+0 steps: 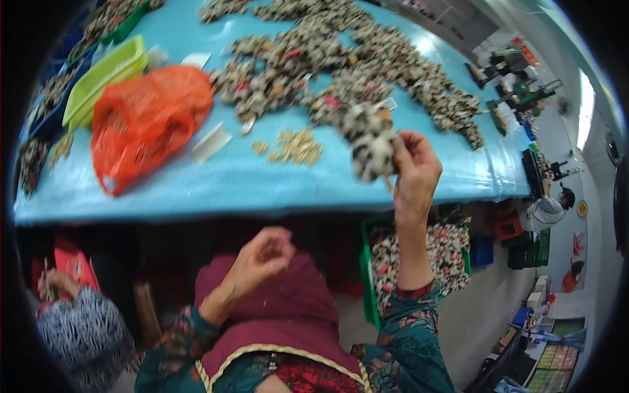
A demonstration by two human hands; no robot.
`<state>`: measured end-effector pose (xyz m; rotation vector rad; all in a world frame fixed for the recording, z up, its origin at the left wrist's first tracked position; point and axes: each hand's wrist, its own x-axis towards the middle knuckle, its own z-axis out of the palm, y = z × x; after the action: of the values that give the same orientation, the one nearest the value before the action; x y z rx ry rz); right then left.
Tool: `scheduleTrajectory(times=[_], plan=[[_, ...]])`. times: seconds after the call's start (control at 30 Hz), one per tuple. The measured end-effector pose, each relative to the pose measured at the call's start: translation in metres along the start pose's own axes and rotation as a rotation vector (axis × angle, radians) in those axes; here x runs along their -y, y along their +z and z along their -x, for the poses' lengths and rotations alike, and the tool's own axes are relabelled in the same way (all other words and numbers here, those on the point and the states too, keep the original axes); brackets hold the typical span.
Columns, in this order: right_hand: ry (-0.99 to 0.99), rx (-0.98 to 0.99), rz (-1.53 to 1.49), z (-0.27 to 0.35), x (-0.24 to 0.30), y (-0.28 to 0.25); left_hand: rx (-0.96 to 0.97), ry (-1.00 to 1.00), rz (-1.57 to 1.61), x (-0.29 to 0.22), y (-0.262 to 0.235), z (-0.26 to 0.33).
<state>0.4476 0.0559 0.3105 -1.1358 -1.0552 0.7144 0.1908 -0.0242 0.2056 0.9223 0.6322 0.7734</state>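
Observation:
Over the near edge of the blue-covered table, my right hand pinches a small fuzzy black-and-white plush piece. Blur hides its finer detail. Lower down, in front of the maroon apron, my left hand is raised with loosely curled fingers, and nothing shows in it. A heap of similar black-and-white plush pieces, some with pink or tan bits, spreads across the table beyond my right hand. Between the heap and the table edge lies a small pile of pale gold-coloured bits.
An orange plastic bag and a lime-green basin stand on the left. Below the table at right, a green crate holds more plush pieces. At lower left sits another person; a farther person is at right.

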Motion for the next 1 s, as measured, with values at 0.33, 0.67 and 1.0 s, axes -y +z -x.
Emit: scheduleTrajectory(times=[0.33,0.67,1.0], plan=[[0.421,0.095,-0.539,0.189,-0.04,0.059,-0.4,-0.06,0.553,0.003,0.014,0.026],[0.502,0.096,-0.411,0.218,-0.065,0.065,-0.243,-0.19,0.664,0.029,-0.008,0.06],[0.854,0.223,-0.2,0.228,-0.078,0.057,-0.402,-0.185,0.684,0.052,-0.014,0.059]])
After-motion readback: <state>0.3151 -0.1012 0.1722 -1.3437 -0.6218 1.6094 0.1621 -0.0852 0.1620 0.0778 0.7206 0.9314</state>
